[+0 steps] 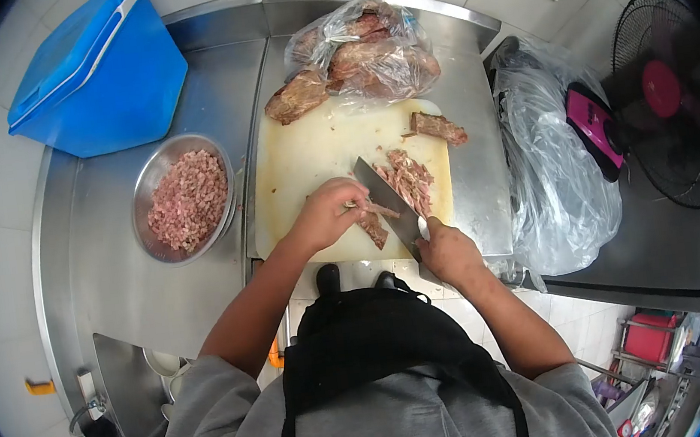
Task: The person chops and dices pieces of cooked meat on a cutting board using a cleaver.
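My right hand [450, 250] grips a broad kitchen knife [392, 205], its blade slanting up and left over the cutting board [308, 150]. Pinched in the fingers of my left hand [334, 212] is a thin strip of meat [379, 209], just left of the blade. Below that strip a browned piece of meat [372, 230] lies on the board. Sliced meat [408, 179] is heaped right of the knife. Farther back, at the board's right edge, rests a browned chunk of meat [439, 127].
Behind the board sits a clear plastic bag [378, 51] of large meat pieces. A metal bowl [143, 216] of diced meat stands at left, before a blue cooler [101, 83]. Plastic sheeting [559, 195] and a black fan [669, 100] are at right.
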`<state>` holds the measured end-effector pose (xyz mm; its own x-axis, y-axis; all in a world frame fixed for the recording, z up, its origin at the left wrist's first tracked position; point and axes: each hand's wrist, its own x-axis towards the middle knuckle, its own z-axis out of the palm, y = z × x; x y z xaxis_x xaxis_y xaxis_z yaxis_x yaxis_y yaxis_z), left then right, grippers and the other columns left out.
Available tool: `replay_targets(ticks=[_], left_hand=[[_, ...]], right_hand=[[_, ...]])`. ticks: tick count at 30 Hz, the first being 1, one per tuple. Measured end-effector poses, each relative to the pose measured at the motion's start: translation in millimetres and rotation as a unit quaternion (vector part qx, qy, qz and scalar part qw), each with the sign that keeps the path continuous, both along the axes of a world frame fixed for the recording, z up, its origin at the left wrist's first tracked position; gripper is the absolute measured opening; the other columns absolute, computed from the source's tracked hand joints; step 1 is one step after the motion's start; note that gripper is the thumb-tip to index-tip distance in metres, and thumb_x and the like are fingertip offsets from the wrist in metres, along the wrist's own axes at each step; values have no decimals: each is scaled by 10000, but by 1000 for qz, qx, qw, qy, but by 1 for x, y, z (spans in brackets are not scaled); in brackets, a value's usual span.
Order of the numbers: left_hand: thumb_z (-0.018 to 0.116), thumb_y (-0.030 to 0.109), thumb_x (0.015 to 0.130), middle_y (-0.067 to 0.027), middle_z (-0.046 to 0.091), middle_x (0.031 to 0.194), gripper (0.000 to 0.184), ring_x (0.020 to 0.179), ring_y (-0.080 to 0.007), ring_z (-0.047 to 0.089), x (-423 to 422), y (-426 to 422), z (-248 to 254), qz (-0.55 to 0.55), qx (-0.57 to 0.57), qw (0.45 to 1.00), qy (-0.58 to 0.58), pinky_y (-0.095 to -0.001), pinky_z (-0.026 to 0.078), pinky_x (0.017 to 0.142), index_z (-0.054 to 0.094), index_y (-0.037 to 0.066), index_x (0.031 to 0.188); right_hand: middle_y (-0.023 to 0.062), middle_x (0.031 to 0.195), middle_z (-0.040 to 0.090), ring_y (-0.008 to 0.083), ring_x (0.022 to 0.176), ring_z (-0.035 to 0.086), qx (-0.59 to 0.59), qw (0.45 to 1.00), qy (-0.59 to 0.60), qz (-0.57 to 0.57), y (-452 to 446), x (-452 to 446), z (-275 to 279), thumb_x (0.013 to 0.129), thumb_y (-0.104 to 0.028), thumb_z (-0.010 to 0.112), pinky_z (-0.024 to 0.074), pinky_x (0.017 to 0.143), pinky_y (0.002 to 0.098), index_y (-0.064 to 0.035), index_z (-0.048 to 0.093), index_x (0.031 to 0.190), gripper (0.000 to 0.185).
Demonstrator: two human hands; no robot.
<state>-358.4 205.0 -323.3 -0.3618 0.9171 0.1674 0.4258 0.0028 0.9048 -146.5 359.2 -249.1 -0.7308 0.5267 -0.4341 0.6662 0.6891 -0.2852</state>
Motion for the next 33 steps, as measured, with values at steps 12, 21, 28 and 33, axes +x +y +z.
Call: replay_targets(ticks=[12, 21, 28, 33], left_hand=[[677, -32, 811, -140, 628, 1192, 285, 1184, -368, 565, 33, -7, -32, 109, 19, 991, 69, -439, 472, 1018, 730, 57, 1076], [671, -8, 772, -96, 646, 1071, 161, 1109, -301, 598, 23, 6, -28, 38, 72, 963, 256, -400, 520, 935, 713, 35, 922], [684, -5, 784, -98, 647, 1065, 170, 1083, -302, 603, 17, 6, -38, 29, 85, 975, 203, -405, 525, 924, 720, 23, 948], [727, -6, 781, -121, 656, 1105, 214, 1112, -347, 599, 16, 3, -40, 28, 66, 984, 164, -427, 514, 950, 729, 18, 994]], right_hand=[[249, 825, 715, 428, 795, 719, 37, 998, -39, 42, -20, 1, 15, 983, -184, 509, 565, 731, 538, -24, 531, 1062, 180], [230, 797, 713, 415, 754, 720, 55, 996, -50, 57, -21, -4, 27, 970, -128, 497, 566, 689, 522, -24, 510, 1043, 129], [216, 805, 715, 391, 742, 727, 60, 992, -67, 86, -29, -8, 43, 917, -68, 520, 575, 672, 491, -14, 515, 1041, 136], [230, 794, 705, 420, 756, 714, 35, 997, -43, 56, -29, -27, 15, 935, -111, 532, 562, 685, 523, -13, 518, 1037, 141]])
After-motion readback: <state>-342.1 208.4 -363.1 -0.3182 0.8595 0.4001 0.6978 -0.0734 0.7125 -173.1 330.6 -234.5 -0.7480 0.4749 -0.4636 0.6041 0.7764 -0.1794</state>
